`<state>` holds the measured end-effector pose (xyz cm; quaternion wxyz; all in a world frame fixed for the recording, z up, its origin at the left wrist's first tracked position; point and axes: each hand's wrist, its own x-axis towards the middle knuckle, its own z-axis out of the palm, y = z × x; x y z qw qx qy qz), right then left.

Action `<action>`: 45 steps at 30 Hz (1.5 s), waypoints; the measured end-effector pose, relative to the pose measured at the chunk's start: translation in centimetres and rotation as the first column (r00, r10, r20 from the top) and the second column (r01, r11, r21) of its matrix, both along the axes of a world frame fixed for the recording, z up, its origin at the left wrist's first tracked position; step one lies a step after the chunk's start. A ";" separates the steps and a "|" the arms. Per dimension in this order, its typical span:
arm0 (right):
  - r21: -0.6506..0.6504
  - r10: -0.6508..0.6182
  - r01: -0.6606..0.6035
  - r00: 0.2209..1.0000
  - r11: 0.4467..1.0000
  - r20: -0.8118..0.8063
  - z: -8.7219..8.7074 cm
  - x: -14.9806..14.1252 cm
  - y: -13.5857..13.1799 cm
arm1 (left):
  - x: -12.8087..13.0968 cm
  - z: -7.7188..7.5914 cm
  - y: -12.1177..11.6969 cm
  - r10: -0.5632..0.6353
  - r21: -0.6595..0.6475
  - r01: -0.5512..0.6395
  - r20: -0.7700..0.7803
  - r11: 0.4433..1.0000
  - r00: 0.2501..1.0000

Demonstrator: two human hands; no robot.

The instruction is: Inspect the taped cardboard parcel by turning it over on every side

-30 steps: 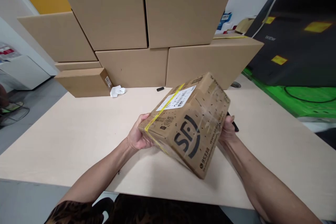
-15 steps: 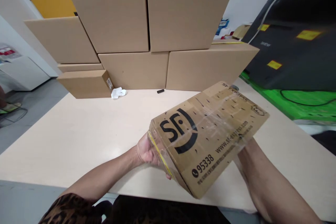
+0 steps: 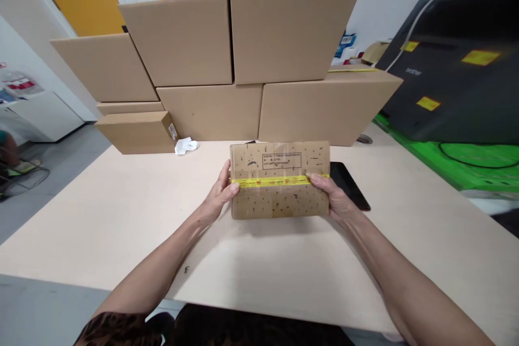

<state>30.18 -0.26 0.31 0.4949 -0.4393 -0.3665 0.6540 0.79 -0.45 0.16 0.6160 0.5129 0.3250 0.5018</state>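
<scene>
Between my two hands is a brown cardboard box with a strip of yellow tape across the side facing me and dark marks scattered over it. My left hand grips its left end, thumb on the front by the tape. My right hand clasps the right end, its thumb pressed on the tape. A shadow falls on the table below the box; whether its base touches the tabletop I cannot tell. Just behind my right hand lies a flat black device, partly hidden.
Large cardboard boxes are stacked along the back of the pale table. A smaller carton and crumpled white paper sit back left. A table grommet is back right. Beyond the right edge stands a black-covered machine.
The box has turned from a slanted, raised pose to squarely facing me, farther from my body. Both hands moved to its ends. The black device has come into view.
</scene>
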 end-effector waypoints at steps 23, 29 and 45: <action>0.344 0.099 -0.128 0.990 0.930 0.099 -1.2 -0.7 -1.3 | -1.5 -0.2 0.6 0.205 0.233 -0.209 0.041 0.950 0.978; 0.424 0.086 -0.090 0.996 0.901 0.029 -0.3 -0.1 -1.0 | -2.2 -0.1 1.2 0.183 0.248 -0.164 -0.055 0.955 0.982; 0.336 -0.253 0.230 0.967 0.913 0.025 -1.1 -1.2 -0.5 | -2.3 2.6 0.1 0.026 0.272 -0.024 -0.003 0.962 1.000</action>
